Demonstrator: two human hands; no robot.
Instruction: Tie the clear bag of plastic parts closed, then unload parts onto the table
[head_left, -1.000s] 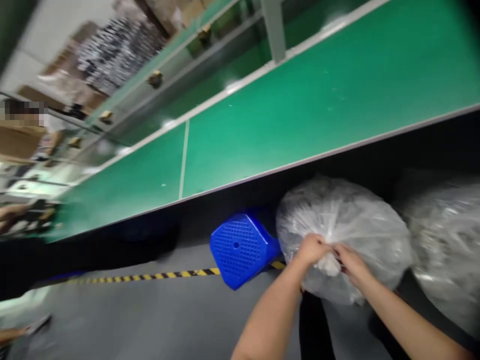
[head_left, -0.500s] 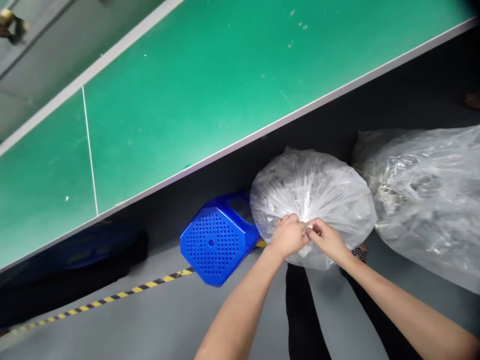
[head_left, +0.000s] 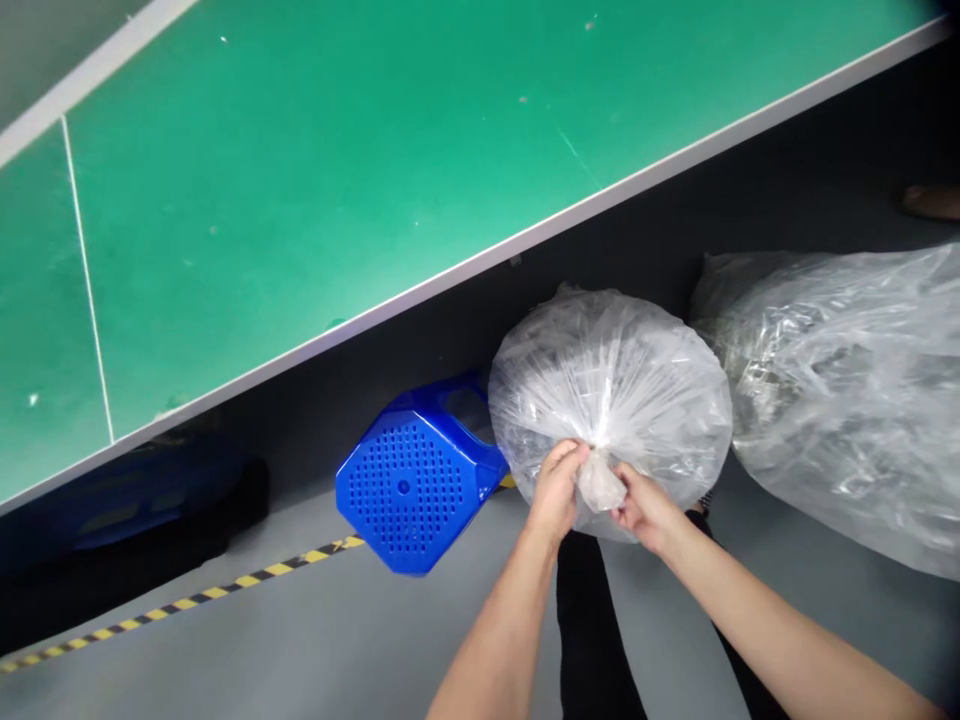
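A large clear plastic bag (head_left: pixel 555 360) stands on the floor by my feet, puffed out, with its top gathered into radiating pleats. Above the gather, the bunched neck of the bag sticks out between my hands. My left hand (head_left: pixel 559 490) is closed around the left side of this neck, thumb pointing toward the gather. On the other side, my right hand (head_left: pixel 641 505) pinches the loose edge of the neck with its fingertips. What fills the bag cannot be made out through the plastic.
A blue plastic stool (head_left: pixel 409 490) with a perforated seat stands just left of the bag. Another big clear bag (head_left: pixel 847 400) lies at the right. A green-topped table (head_left: pixel 337 200) runs across the back, and black-and-yellow tape (head_left: pixel 225 590) marks the floor.
My hands, close together at the gather before, have moved slightly apart and the bunched neck now shows between them. The whole view has shifted a little.
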